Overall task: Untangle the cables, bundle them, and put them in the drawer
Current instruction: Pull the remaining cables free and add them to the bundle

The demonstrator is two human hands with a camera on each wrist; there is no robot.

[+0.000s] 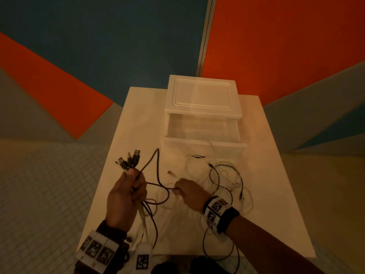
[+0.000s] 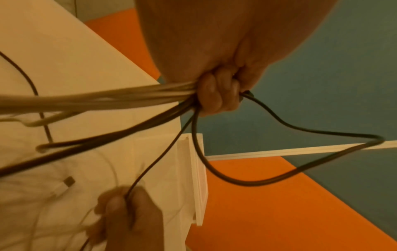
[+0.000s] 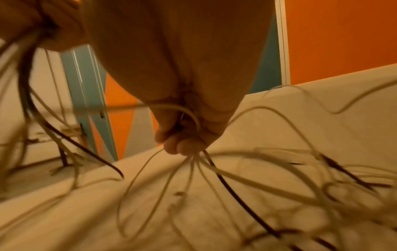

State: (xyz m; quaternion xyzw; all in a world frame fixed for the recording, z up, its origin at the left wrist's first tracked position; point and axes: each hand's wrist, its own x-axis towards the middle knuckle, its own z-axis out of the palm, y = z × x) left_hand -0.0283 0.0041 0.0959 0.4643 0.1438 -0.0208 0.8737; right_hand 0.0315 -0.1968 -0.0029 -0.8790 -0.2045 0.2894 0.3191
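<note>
several cables [image 1: 221, 178] sprawl on the worktop [image 1: 262, 175] before the open drawer [image 1: 203, 133] — the left hand [image 1: 126, 196] fists the plug ends together as an anchor, while the right hand [image 1: 189, 192] pinches a dark strand, likely to draw it free.

A white table [image 1: 276, 184] stands against walls painted in slanted blocks of orange, dark teal and grey — a pale vertical strip [image 1: 205, 36] divides two panels. The floor [image 1: 39, 184] is laid with small pale square tiles. The light is dim and warm, tinting everything amber.
</note>
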